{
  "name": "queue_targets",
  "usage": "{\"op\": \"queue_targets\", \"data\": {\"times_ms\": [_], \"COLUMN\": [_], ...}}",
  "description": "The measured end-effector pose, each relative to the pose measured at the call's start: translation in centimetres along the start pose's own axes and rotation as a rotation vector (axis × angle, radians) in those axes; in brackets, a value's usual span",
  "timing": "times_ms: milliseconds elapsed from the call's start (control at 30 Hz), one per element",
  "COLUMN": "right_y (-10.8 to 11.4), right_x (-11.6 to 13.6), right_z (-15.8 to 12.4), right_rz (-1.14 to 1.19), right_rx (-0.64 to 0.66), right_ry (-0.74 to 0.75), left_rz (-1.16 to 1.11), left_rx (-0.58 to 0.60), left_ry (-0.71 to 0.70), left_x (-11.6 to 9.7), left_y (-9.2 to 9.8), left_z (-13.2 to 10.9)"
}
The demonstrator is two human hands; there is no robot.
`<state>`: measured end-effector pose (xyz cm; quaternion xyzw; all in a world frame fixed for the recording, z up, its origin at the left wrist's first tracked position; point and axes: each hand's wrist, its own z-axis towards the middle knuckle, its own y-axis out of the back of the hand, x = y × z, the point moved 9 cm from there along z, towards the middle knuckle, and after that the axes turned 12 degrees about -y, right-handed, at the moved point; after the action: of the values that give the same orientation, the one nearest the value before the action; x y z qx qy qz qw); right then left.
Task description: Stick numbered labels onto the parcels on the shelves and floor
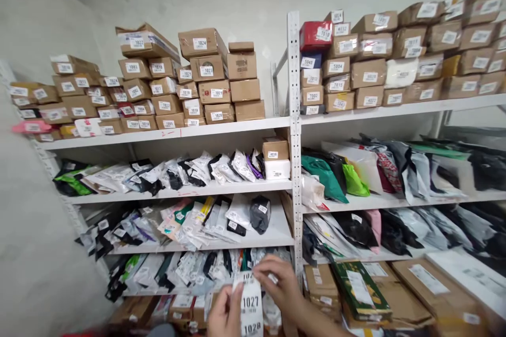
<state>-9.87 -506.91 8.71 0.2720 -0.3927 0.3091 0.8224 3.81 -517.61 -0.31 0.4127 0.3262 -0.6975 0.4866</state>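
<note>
A white strip of number labels (251,303) hangs upright low in the middle of the view, with 1027 and 1028 readable on it. My left hand (224,311) grips the strip along its left edge, thumb on the front. At the upper right corner of the strip, my right hand (281,285) has thumb and forefinger pinched on the top label, its number partly covered. Behind the hands, the lowest shelf row holds labelled mailing bags (190,268).
White shelving (293,79) spans the view. Numbered cardboard boxes (214,92) are stacked on top. Bagged parcels (221,168) fill the middle shelves, with a dark grey bag (260,214) at one row's end. A green box (361,290) and large cartons (437,295) lie lower right.
</note>
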Motion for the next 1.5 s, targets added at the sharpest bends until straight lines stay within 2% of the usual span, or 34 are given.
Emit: {"op": "queue_targets", "data": {"times_ms": [100, 267, 333, 433, 500, 567, 633, 733, 800, 867, 967, 1067, 1133, 1200, 1333, 1433, 1500], "right_y": [-1.1, -3.6, -3.3, -1.2, -0.7, -1.9, -3.4, -5.5, -5.6, -4.0, -0.2, 3.6, 6.3, 8.3, 9.5, 9.2, 8.6], "right_x": [0.8, 3.5, 5.3, 8.0, 9.2, 10.4, 12.2, 14.4, 15.0, 15.1, 14.5, 12.1, 9.7, 7.6, 5.9, 6.9, 8.2], "right_z": [8.0, 22.2, 27.8, 36.4, 43.1, 50.1, 56.2, 63.4, 66.5, 67.5, 65.0, 61.3, 59.5, 58.5, 58.2, 56.6, 54.4], "right_rz": [-0.005, -0.037, -0.055, -0.011, 0.13, 0.277, 0.31, 0.381, 0.388, 0.382, 0.302, -0.031, -0.297, -0.445, -0.591, -0.711, -0.754], "right_rx": [-0.096, -0.163, -0.239, -0.441, -0.424, -0.292, -0.235, -0.146, -0.164, -0.254, -0.345, -0.43, -0.564, -0.673, -0.762, -0.855, -0.906], "right_ry": [0.121, 0.236, 0.299, 0.374, 0.345, 0.301, 0.31, 0.343, 0.331, 0.335, 0.391, 0.335, 0.255, 0.218, 0.218, 0.252, 0.318], "left_rz": [-0.037, -0.147, -0.159, -0.154, -0.168, -0.184, -0.197, -0.216, -0.216, -0.207, -0.204, -0.199, -0.192, -0.194, -0.331, -0.421, -0.423], "left_rx": [0.065, 0.341, 0.416, 0.49, 0.54, 0.583, 0.604, 0.621, 0.645, 0.663, 0.653, 0.659, 0.67, 0.666, 0.655, 0.658, 0.606], "left_ry": [-0.081, -0.079, -0.139, -0.223, -0.251, -0.276, -0.294, -0.324, -0.355, -0.387, -0.444, -0.548, -0.629, -0.674, -0.573, -0.546, -0.597], "left_x": [-1.6, -4.3, -5.2, -5.5, -5.1, -4.6, -4.1, -3.4, -3.0, -2.8, -2.9, -4.3, -5.7, -7.1, -9.2, -10.4, -11.3], "left_y": [-1.5, -4.3, -4.5, -4.0, -3.9, -4.0, -4.4, -5.0, -5.3, -5.3, -4.9, -5.4, -6.6, -8.4, -13.3, -16.5, -17.6], "left_z": [9.4, 23.6, 28.4, 34.7, 38.3, 41.3, 43.7, 46.0, 46.6, 47.0, 47.8, 48.8, 49.4, 50.1, 51.8, 53.0, 54.0]}}
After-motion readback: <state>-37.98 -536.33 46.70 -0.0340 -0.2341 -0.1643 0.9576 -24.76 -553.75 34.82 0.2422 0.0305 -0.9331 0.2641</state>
